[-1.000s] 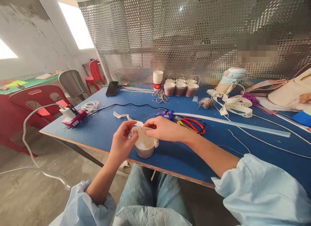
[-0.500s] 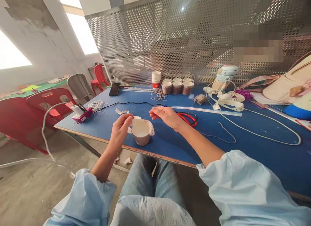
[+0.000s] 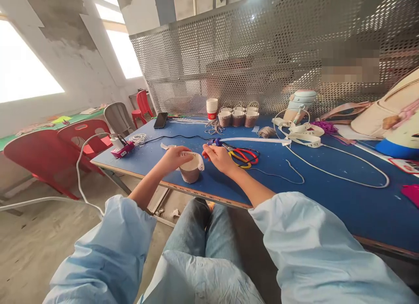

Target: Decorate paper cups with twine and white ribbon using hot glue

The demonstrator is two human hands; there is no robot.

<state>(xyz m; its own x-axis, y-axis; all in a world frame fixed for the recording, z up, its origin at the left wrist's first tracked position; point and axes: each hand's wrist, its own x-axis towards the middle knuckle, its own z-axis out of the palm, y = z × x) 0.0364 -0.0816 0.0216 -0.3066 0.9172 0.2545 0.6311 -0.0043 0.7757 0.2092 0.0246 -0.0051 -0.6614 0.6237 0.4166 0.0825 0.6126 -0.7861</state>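
Observation:
A small cup (image 3: 190, 175) with a brown-grey textured outside stands near the table's front edge. Around its rim lies a white ribbon (image 3: 197, 158) with dark lettering, its curled end hanging at the right side. My left hand (image 3: 173, 159) is closed over the cup's left rim, fingers on the ribbon. Just right of the cup, my right hand (image 3: 220, 158) is closed around a blue glue gun (image 3: 214, 141), mostly hidden behind the fingers. A long clear glue stick (image 3: 255, 140) sticks out of it to the right. Scissors (image 3: 244, 158) with red and yellow handles lie beside my right hand.
Several finished-looking handled cups (image 3: 238, 117) and a stack of paper cups (image 3: 212, 108) stand at the back. A power strip (image 3: 122, 150) sits at the left edge, its black cord crossing the table. A phone (image 3: 160, 120), twine ball (image 3: 266, 132) and loose ribbon (image 3: 304, 138) lie around.
My right hand has gone from a raised pinch beside the cup to the glue gun, whose stick has shifted left. My left hand has come down over the ribbon at the rim.

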